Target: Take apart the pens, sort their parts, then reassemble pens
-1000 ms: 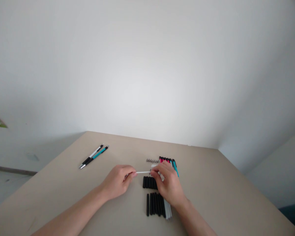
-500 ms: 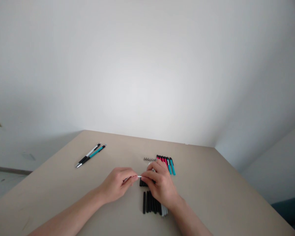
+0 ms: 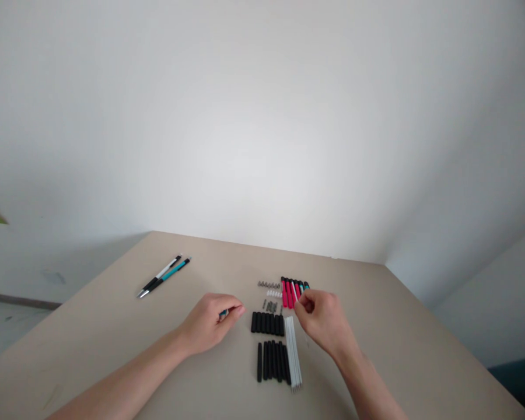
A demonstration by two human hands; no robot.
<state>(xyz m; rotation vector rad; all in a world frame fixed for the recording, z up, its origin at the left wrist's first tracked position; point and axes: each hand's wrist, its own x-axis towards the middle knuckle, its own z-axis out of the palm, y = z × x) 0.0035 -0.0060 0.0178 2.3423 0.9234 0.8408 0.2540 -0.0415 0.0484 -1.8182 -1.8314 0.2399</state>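
Note:
My left hand [image 3: 212, 324] is closed, thumb against fingers, left of the pen parts. A bit of a teal pen barrel [image 3: 223, 314] shows inside its grip; the rest is hidden. My right hand [image 3: 321, 318] is closed in a pinch at the near end of a row of pink pen barrels [image 3: 285, 295] and teal pen barrels [image 3: 306, 285]. A thin white strip [image 3: 293, 289] shows by its fingertips; whether the hand holds it I cannot tell. Between the hands lie short black grips [image 3: 267, 323], small metal parts [image 3: 272, 307], white plastic pieces [image 3: 274, 294] and springs [image 3: 269, 284].
Longer black tubes [image 3: 273, 360] lie nearer me, beside a bundle of white ink refills [image 3: 293, 353]. Two whole pens, one white and black [image 3: 160, 275] and one teal and black [image 3: 170, 273], lie at the far left of the beige table [image 3: 227, 256]. A wall stands behind.
The hands have come apart; a white piece was between their fingertips before. My right hand has moved right, uncovering the small parts, while my left hand has stayed almost in place.

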